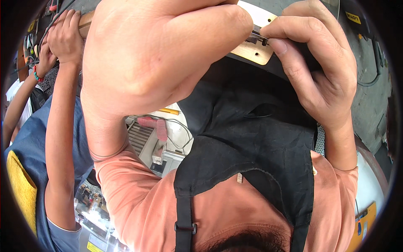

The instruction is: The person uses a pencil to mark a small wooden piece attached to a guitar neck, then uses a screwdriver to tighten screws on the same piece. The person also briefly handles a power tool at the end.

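A pale cream plate (255, 52) with rounded corners and small dark holes lies at the top, over the dark apron. Through its middle runs a dark slot with small metal parts (257, 38). My left hand (155, 54) looms large beside the plate, its fingers curled in; what they grip, if anything, is hidden behind the hand and cut by the upper edge. From the other side, my right hand (317, 54) pinches a small thin metal piece (264, 38) between thumb and forefinger, right at the slot. The piece is too small to name.
At the left, a co-worker's hand (66, 40) rests by a brown wooden bar (86, 23); a second hand with a beaded bracelet (38, 73) is close by. Below hang cables, a pink-red sleeve-like object (159, 129) and a yellow cloth (20, 185). A dark cable (375, 69) curves at the right.
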`<state>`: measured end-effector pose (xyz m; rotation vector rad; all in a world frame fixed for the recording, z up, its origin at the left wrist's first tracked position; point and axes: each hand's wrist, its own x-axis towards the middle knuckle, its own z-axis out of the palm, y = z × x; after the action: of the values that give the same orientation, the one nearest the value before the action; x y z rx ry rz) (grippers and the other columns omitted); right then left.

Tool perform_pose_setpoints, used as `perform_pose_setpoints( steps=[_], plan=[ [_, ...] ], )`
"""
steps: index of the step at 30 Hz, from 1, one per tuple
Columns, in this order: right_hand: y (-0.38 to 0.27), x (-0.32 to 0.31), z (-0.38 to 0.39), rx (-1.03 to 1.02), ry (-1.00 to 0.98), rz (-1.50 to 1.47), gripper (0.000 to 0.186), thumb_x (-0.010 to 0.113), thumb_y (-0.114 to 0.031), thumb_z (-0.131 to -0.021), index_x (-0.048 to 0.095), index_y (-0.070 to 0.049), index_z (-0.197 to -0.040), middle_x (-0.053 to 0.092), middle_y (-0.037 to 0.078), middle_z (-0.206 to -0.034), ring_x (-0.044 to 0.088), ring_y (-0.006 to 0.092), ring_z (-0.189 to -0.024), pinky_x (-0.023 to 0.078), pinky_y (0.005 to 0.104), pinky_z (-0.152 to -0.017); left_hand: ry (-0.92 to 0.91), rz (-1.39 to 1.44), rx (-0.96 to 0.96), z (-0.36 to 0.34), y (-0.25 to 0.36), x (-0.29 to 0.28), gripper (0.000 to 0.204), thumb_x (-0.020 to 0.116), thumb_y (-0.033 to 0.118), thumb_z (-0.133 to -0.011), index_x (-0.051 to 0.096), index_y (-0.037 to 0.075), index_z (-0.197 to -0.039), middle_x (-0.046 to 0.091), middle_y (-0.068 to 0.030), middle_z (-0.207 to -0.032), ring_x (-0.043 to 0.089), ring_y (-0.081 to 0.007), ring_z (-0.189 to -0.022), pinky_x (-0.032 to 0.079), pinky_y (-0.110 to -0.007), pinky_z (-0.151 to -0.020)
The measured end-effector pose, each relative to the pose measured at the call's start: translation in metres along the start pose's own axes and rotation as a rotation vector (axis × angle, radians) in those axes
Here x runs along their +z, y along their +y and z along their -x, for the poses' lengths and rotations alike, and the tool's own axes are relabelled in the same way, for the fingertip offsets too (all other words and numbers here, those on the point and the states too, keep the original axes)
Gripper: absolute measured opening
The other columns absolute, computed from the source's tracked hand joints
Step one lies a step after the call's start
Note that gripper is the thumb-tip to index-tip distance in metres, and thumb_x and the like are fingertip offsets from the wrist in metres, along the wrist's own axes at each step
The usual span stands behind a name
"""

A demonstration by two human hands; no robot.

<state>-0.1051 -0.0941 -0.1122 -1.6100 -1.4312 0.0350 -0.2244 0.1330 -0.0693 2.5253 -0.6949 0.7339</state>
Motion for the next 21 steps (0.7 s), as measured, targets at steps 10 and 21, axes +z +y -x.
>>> perform_pose_setpoints(
  steps=[10,21],
  plan=[
    [-0.001,0.001,-0.001,-0.004,-0.021,0.008,0.024,0.086,0.005,-0.082,0.079,-0.001,-0.104,0.069,0.012,-0.089,0.067,0.0242,-0.077,0.053,0.0342,-0.064,0.421,0.266,0.111,0.004,-0.011,0.054,0.028,0.075,0.024,-0.069,0.075,0.0,-0.085,0.061,-0.0068,-0.078,0.056,-0.0215,-0.065,0.042,-0.035,-0.054],
    [-0.005,0.0,-0.002,-0.003,-0.005,0.055,0.025,0.086,0.003,-0.082,0.08,-0.004,-0.105,0.067,0.011,-0.09,0.067,0.0235,-0.074,0.053,0.0343,-0.063,0.007,0.05,-0.017,-0.008,0.004,0.003,0.022,0.08,0.016,-0.071,0.076,0.002,-0.088,0.062,-0.006,-0.079,0.058,-0.0223,-0.066,0.043,-0.036,-0.056]
  ],
)
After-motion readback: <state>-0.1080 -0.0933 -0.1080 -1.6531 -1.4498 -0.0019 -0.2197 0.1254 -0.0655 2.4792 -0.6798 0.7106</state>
